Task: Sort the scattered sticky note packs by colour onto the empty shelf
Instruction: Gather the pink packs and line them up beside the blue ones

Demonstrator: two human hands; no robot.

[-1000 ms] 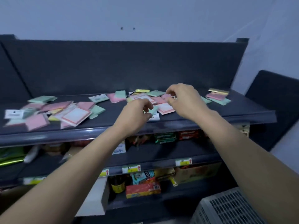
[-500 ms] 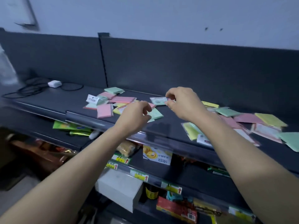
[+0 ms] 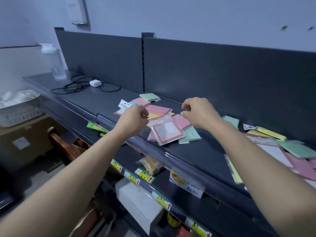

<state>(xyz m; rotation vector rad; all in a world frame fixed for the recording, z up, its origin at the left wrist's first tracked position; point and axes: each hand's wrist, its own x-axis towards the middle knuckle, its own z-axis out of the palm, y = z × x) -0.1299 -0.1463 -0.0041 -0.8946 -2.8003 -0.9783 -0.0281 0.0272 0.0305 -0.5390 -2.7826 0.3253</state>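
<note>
Sticky note packs lie scattered on the dark top shelf (image 3: 196,151). In the middle heap I see a pink pack (image 3: 159,109), a green pack (image 3: 149,96) at the back and a white pack with an orange border (image 3: 166,132) in front. A second heap at the right holds a green pack (image 3: 297,148), a yellow pack (image 3: 271,133) and pink ones. My left hand (image 3: 135,120) is curled at the heap's left edge, fingertips by a yellow pack; whether it pinches it is unclear. My right hand (image 3: 200,112) hovers over the heap, fingers loosely bent, holding nothing.
The shelf's left section (image 3: 89,101) carries a white charger (image 3: 94,82) with a black cable and a clear bottle (image 3: 57,65). A white basket (image 3: 18,106) stands at far left. Lower shelves hold price tags, a snack bag (image 3: 150,164) and a white box (image 3: 138,202).
The view has swung left, bringing the shelf's left section into sight. Both hands stay together over the middle heap; the right hand's fingers have loosened.
</note>
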